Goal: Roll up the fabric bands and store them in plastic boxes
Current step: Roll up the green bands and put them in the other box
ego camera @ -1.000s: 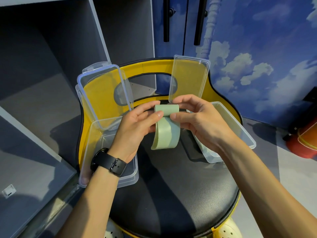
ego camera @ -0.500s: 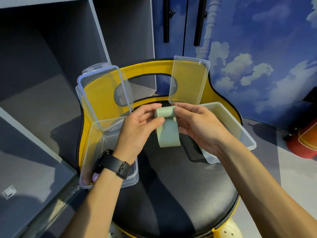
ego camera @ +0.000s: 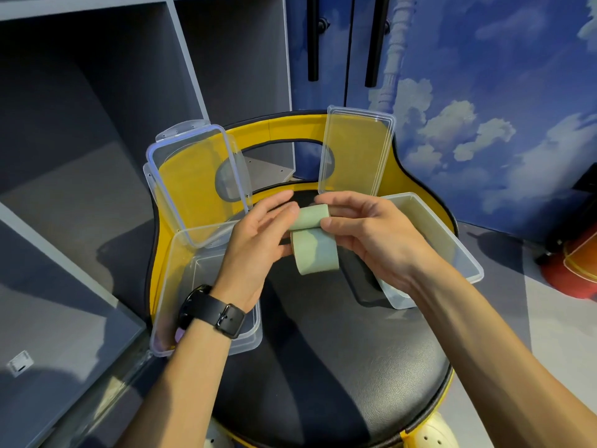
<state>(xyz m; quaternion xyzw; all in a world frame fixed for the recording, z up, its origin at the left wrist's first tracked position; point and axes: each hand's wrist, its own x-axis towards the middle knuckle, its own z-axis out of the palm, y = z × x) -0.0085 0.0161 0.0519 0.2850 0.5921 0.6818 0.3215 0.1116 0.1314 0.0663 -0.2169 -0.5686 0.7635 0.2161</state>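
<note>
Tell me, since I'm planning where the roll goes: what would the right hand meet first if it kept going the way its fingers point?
Probably the left hand: the right hand points left across the green band toward it.

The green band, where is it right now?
In the head view, the pale green fabric band sits mid-frame above the black stool seat, pinched between left hand and right hand, between two clear plastic boxes.

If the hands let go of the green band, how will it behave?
The green band looks floppy: its free end hangs in a loose loop. It would probably unroll, since only the left hand and right hand pinch the roll. It seems light.
</note>
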